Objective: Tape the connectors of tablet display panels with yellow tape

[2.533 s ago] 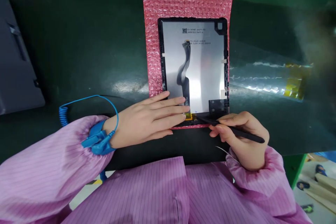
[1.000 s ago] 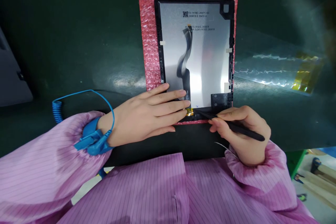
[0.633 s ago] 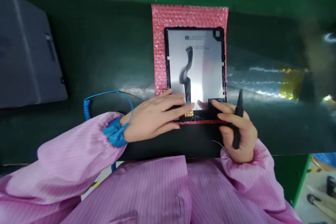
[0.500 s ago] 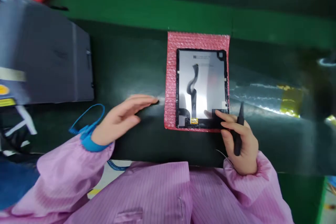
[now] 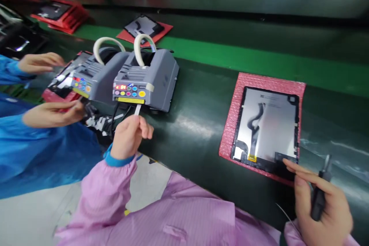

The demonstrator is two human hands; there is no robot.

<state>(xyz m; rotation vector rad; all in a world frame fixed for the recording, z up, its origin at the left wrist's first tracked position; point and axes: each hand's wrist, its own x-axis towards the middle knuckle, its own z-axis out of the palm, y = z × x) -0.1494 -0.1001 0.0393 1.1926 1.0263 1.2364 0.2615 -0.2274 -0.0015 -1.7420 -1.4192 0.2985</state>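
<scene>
My left hand (image 5: pixel 128 136) pinches the end of a white tape strip (image 5: pixel 137 110) hanging from the front slot of a grey tape dispenser (image 5: pixel 161 84). A blue wrist strap circles that wrist. My right hand (image 5: pixel 323 200) is closed around black tweezers (image 5: pixel 319 196), which point upward across the palm. Its index fingertip rests at the lower right corner of a tablet screen panel (image 5: pixel 276 130), back side up, with a dark flex cable (image 5: pixel 255 123) and a yellow-ended connector. Pink bubble wrap (image 5: pixel 230 123) lies under the panel.
A second tape dispenser (image 5: pixel 99 78) stands left of the first. A co-worker's hands (image 5: pixel 54 113) in blue sleeves are beside it, near another panel. Behind are a panel on a red sheet (image 5: pixel 164 30) and stacked red packs (image 5: pixel 72 17).
The view has swung left. My left hand has gone from lying open over the bench to pinching tape at the dispenser. My right hand stays at the panel's corner with the tweezers.
</scene>
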